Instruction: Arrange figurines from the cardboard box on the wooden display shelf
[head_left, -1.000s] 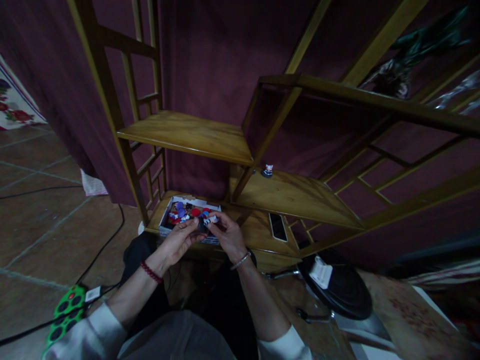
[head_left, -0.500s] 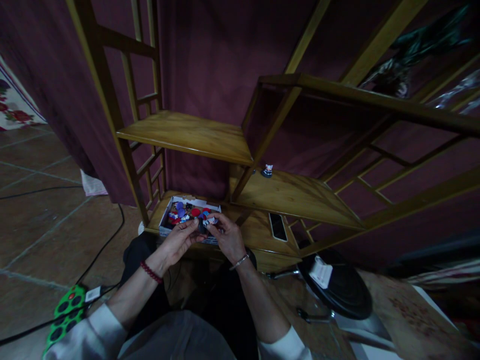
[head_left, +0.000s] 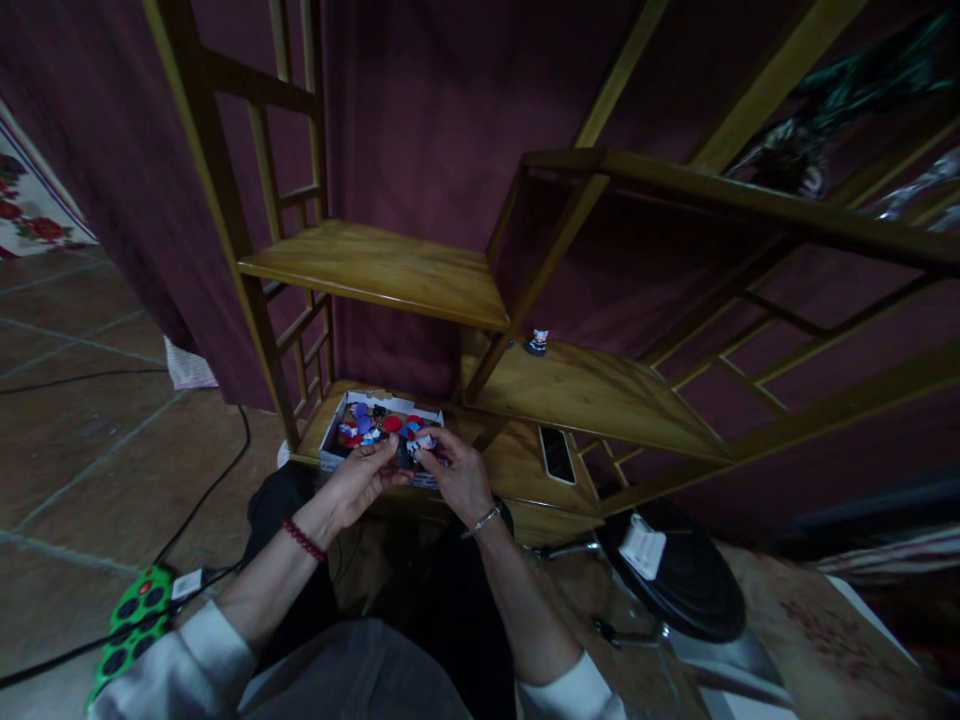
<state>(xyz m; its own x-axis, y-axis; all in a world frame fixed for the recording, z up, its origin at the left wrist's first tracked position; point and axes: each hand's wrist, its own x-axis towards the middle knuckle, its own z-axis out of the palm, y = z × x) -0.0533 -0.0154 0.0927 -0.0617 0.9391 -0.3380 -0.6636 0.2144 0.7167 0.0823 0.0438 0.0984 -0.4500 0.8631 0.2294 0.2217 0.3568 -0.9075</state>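
Both hands (head_left: 357, 484) (head_left: 463, 480) angle inward, fingers (head_left: 442, 440) pinching a small figurine (head_left: 420, 443).

Held figurine (head_left: 421, 443) white and black, bead bracelet (head_left: 303, 540) dark red, curtain (head_left: 420, 120) plum, shelf (head_left: 375, 268) yellow-brown

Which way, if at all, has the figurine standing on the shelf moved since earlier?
No, the figurine keeps its place against the wooden shelf beneath it.

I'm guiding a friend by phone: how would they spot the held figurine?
Find the wooden shelf unit, then the open white box on its low board. At the box's near edge, left hand and right hand hold a whitish figurine. Unlike the pieces in the box and the standing one on the higher shelf, it is between fingers.
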